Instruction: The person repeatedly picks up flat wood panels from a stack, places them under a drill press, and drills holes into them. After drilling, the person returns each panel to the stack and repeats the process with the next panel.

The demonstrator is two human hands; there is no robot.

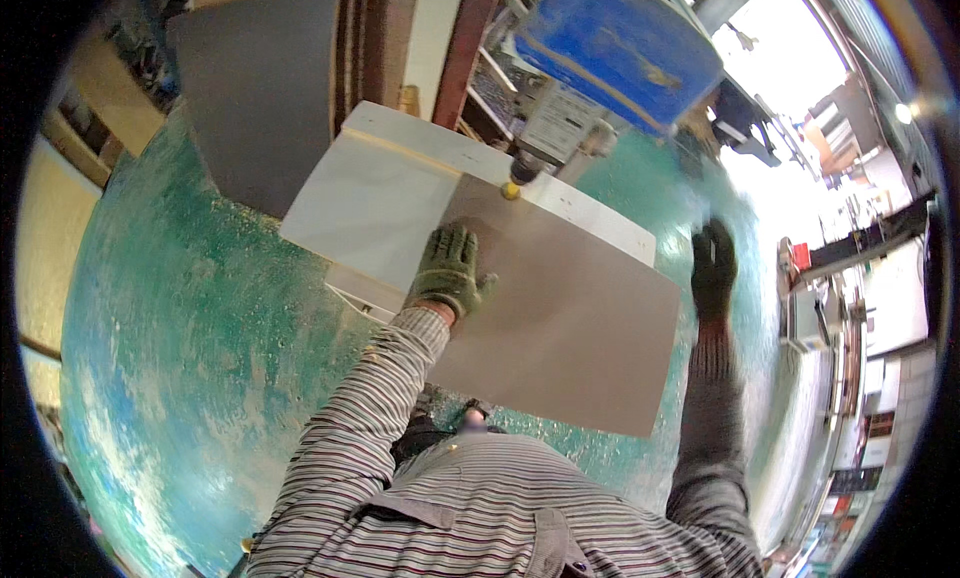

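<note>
Palm down, the left hand (pixel 447 268), in an olive work glove, lies across the left edge of a brown-grey board (pixel 560 318), on the person's side of the drill spindle (pixel 525 168). Its fingers stretch out nearly together, thumb apart, clamped on nothing. The board lies by the spindle on a pale grey machine table (pixel 370 198), reaching from there toward the person and out to the right. Well to the spindle's right, past the board's edge, the gloved right hand (pixel 714 268) seems to touch nothing; how far its fingers curl I cannot tell.

To steady the board well, I would seat its far edge squarely along the pale strip (pixel 595 218) behind it, press evenly so the overhang does not tip, and keep knit glove fingers clear of the spindle.

Blur softens the right glove. Whether the spindle's yellow tip (pixel 511 191) meets the board is hard to make out; the board's underside is hidden, and the blue housing (pixel 620 53) beyond the spindle is cut off above.
</note>
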